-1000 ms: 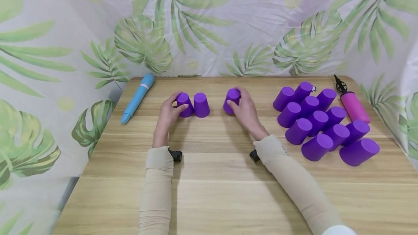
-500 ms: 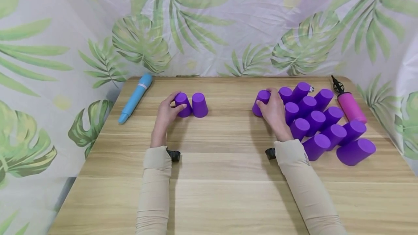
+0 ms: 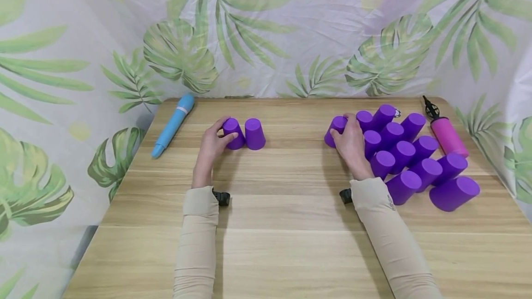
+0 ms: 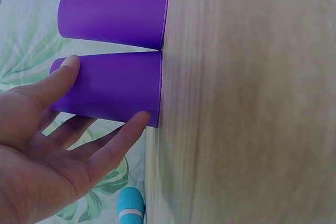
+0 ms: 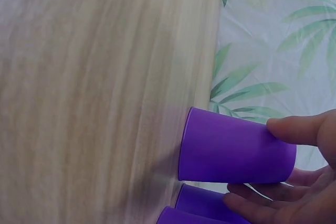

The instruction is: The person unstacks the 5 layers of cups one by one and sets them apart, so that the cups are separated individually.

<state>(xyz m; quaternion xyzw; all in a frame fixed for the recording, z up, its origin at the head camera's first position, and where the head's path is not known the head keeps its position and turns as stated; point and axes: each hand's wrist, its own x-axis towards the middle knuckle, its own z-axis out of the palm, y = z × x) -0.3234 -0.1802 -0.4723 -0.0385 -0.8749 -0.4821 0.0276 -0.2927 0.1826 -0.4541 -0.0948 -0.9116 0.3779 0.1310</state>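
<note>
Head view first: we've got a wooden desk [image 3: 274, 225] against a leaf-print backdrop [image 3: 266, 26], and our two hands are well apart on it. Our left hand [image 3: 211, 144] sits toward the far left part of the desk, thumb and fingers curled round an upside-down purple cup [image 3: 232, 133]. A second upside-down cup [image 3: 254, 134] stands touching it on its right side. The left wrist view shows this nicely: the thumb lies along one side of the held cup [image 4: 107, 87], a fingertip [image 4: 140, 116] is down near its rim, and the neighbour cup [image 4: 113, 14] is rim to rim with it on the desk.

Our right hand [image 3: 352, 144] is over toward the far right part of the desk, gripping another upside-down purple cup [image 3: 335, 129] at the left edge of the cup cluster [image 3: 405, 156], a bunch of purple cups packed together, all mouth down. In the right wrist view the thumb sits on one side of that cup [image 5: 236, 153], fingers wrap the other side, and its rim is down on the wood with more cups just beside it.

Elsewhere: a blue pen-shaped tube [image 3: 173, 124] lies along the far left edge, and a pink hand pump [image 3: 446, 133] with a black nozzle lies near the far right corner, just beyond the cluster.
</note>
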